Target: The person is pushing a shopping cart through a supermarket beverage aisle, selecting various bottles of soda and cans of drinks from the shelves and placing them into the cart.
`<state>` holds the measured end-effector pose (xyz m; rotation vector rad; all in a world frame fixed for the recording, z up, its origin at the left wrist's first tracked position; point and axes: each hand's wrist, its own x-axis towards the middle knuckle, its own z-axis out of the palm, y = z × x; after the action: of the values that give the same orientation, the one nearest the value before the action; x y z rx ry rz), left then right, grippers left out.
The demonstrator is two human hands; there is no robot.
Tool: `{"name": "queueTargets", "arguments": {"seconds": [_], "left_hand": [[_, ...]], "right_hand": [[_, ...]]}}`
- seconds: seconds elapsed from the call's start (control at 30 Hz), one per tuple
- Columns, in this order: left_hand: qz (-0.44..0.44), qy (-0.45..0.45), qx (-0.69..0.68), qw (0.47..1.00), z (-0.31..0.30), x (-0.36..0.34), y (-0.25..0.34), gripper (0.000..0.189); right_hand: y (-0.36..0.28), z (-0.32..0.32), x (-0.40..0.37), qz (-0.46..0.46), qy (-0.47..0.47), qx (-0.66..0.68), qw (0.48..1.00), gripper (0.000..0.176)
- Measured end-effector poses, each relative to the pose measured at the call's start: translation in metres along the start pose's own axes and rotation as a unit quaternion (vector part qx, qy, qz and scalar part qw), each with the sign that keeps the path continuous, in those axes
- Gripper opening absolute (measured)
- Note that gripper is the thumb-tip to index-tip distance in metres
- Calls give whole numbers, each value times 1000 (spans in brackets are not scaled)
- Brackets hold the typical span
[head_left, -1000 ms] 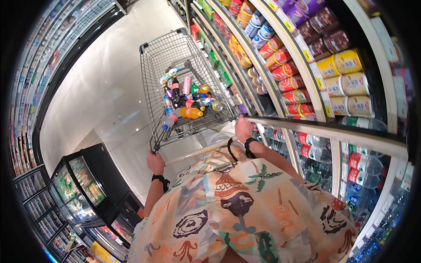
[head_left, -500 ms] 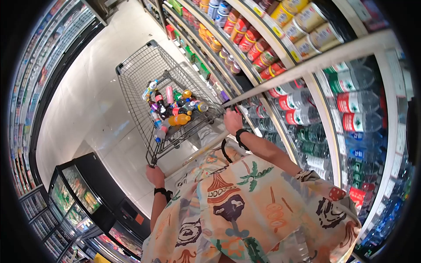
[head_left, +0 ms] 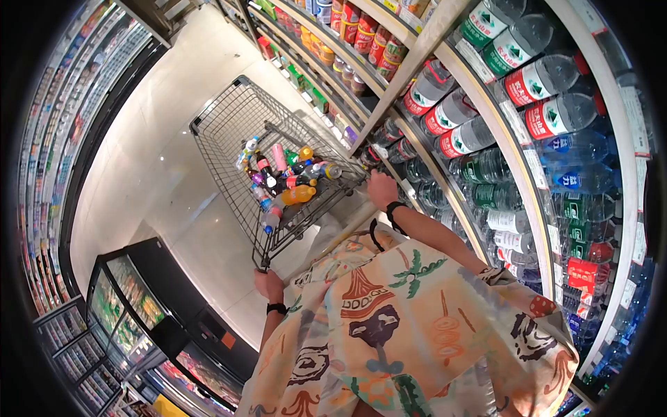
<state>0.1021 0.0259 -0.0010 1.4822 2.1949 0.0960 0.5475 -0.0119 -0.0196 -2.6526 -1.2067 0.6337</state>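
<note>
Shopping cart (head_left: 233, 167), on the aisle floor (head_left: 139, 187), just ahead of left hand (head_left: 269, 284) and right hand (head_left: 382, 190); long axis pointing away, slanting toward the view's upper left. Gripped at the near end, hands well apart, closed around opposite ends of the handle (head_left: 351, 228). Drink bottles (head_left: 299, 194) inside, nearer the handle end; right hand nearer to the shelved water bottles (head_left: 545, 80).

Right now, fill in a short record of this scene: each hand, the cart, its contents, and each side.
Left hand: gripping the cart's near left end
Right hand: gripping its near right end
Cart: wire basket
Contents: assorted bottles, including an orange bottle lying down
Right side: shelves with clear bottles
Left side: black glass-fronted case
</note>
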Motion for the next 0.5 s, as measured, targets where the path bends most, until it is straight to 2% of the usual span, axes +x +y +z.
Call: {"name": "queueTargets", "arguments": {"seconds": [0.1,0.17,0.23,0.37,0.43,0.5], "left_hand": [[22,19,-3,1000,16,-27,-21,20],[25,24,1,999,24,-47,-36,19],[26,14,14,999,27,-72,-35,20],[56,21,45,997,15,-99,-72,20],[77,13,60,995,30,-109,-85,23],[99,7,49,994,36,-99,-87,22]], "right_hand": [[23,0,-30,-9,38,-19,999,25],[42,4,-48,10,1,-4,1000,25],[69,10,-67,-5,41,10,999,24],[77,7,-123,24,28,20,999,24],[96,5,-138,35,19,11,999,15],[94,6,-135,40,8,22,999,14]]}}
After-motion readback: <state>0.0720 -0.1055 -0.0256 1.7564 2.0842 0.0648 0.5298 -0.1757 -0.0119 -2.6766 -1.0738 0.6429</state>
